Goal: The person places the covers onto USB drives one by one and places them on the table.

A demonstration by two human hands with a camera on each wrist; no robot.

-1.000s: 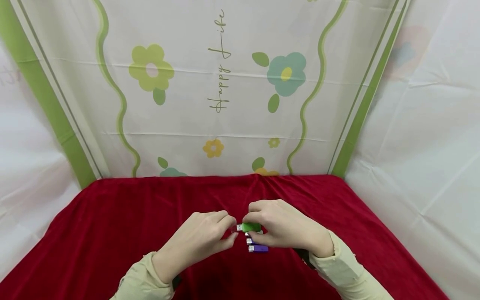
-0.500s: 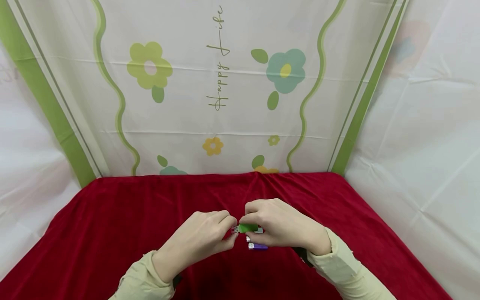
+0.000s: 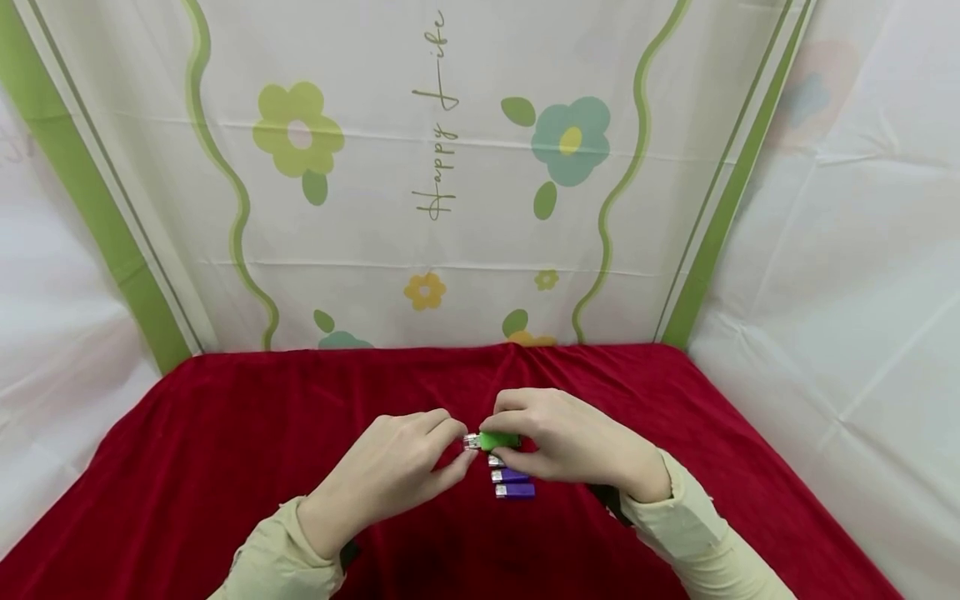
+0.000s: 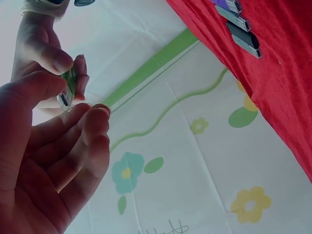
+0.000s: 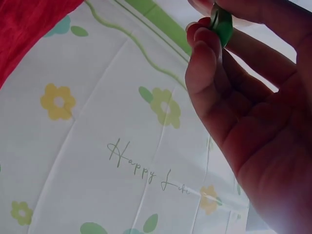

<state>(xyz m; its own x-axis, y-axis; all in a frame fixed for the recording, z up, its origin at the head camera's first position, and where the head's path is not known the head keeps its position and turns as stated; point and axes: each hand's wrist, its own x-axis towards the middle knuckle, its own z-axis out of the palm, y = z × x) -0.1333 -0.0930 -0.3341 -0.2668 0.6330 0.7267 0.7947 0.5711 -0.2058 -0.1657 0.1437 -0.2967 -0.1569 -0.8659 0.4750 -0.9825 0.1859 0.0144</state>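
A green USB flash drive (image 3: 498, 441) is pinched between the thumb and fingers of my right hand (image 3: 558, 437), above the red cloth; its metal plug points left. Over the plug end sits a small clear cap (image 3: 471, 442). My left hand (image 3: 397, 467) holds this cap by the tips of thumb and index finger, while its other fingers lie loosely bent in the left wrist view. The green drive (image 5: 222, 27) also shows at the right fingertips in the right wrist view. Just below the right hand lie a purple flash drive (image 3: 516, 492) and a blue-purple one (image 3: 510, 476).
A silver-ended drive (image 3: 495, 460) lies partly under the right hand. In the left wrist view, a dark drive (image 4: 241, 34) and a grey drive (image 4: 234, 18) lie in the row. Red velvet cloth (image 3: 262, 433) covers the table, with a flowered curtain (image 3: 360, 217) behind.
The green drive and clear cap have come together, the cap now over the previously bare plug. Both hands have lifted slightly away from me, uncovering more of the row of drives.
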